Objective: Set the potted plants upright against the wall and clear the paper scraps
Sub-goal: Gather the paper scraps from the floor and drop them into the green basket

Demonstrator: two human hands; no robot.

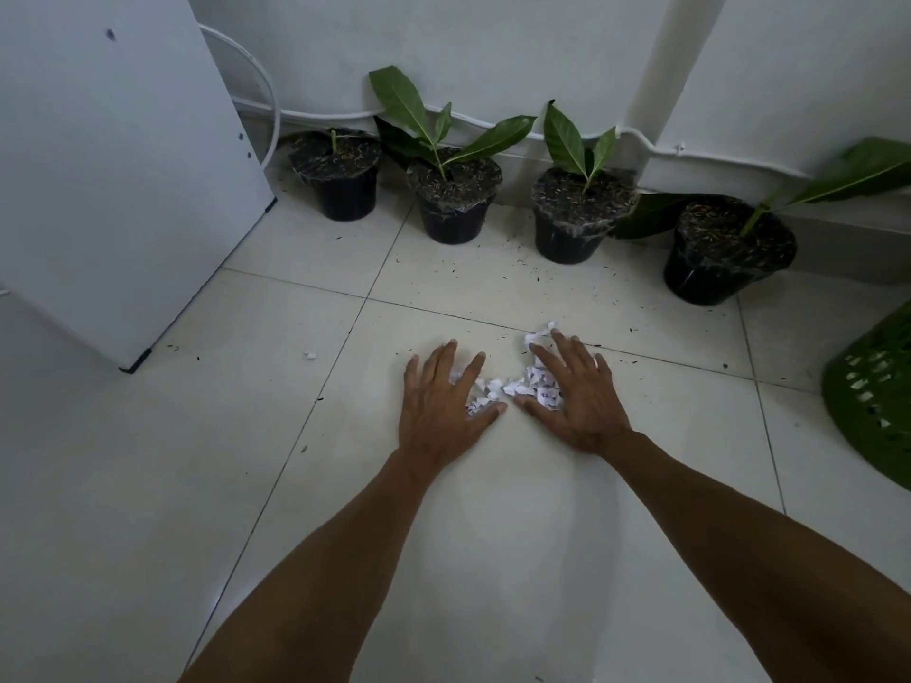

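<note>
Left hand flat on the pale tiled floor, fingers spread, palm down, its thumb side touching the pile of small crumpled white paper scraps with print on them. Right hand also flat and spread, lying partly over the right half of the same pile, a few scraps poking out past its fingertips. Both hands angle inward, scraps between them; neither is pinching or lifting anything. Reads as raking the scraps into one heap, judging by the hand pose.

One stray white paper scrap lies alone on the floor, well apart to the left of the hands.

Further out, four black plastic pots with dark soil and green leafy seedlings stand in a row near the white wall. Three left ones look upright, the leftmost with only a bare stem. The rightmost pot looks tilted, leaves blurred, though wide-angle distortion may cause that, so cannot tell for sure. Dark soil specks scattered on the floor in front of the pots.

White board or cabinet panel at left, green perforated plastic basket at right edge, white cable along the wall base.

Progress: pots mostly done, scraps gathered but not yet picked up, stray scrap left
</note>
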